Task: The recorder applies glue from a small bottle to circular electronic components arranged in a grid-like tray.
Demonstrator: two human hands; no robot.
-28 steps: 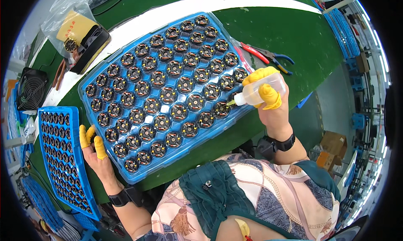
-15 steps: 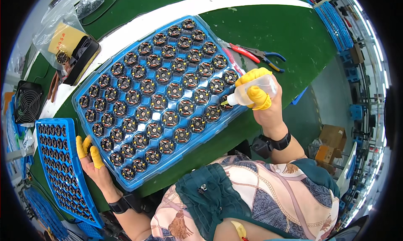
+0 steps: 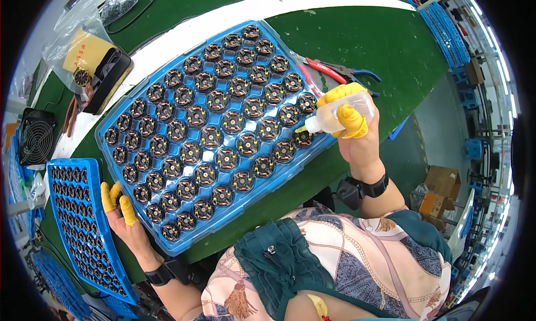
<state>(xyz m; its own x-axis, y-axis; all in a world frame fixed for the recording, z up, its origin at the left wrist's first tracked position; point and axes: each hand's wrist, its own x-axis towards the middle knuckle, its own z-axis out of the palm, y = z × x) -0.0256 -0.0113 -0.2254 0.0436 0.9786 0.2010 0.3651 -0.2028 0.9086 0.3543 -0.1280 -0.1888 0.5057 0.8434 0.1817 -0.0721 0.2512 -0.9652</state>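
My right hand (image 3: 362, 134), yellow cots on its fingers, is closed around a translucent squeeze bottle (image 3: 328, 117). The bottle is tilted left, its narrow yellowish tip just over a small round motor-like part (image 3: 303, 139) near the right corner of a blue tray (image 3: 251, 198). Rows of these dark parts, with copper centres and yellow and red bits, fill the tray's clear-lined pockets. At the tray's lower left edge is my left hand (image 3: 125, 220), its yellow-covered fingers apart and stretched up beside the rim. Whether the fingertips press on the rim is hard to see.
Another filled blue tray (image 3: 84, 226) leans at the left. Red-handled pliers (image 3: 326, 70) and blue-handled cutters (image 3: 360, 75) lie beyond the right corner. A black box (image 3: 111, 81) with a plastic bag and a black fan (image 3: 38, 135) stand at the far left. Cardboard boxes (image 3: 441, 189) are at the right.
My right hand and the bottle have shifted slightly right and away from me, and the tip has risen a little. My left hand and the tray are almost unmoved.
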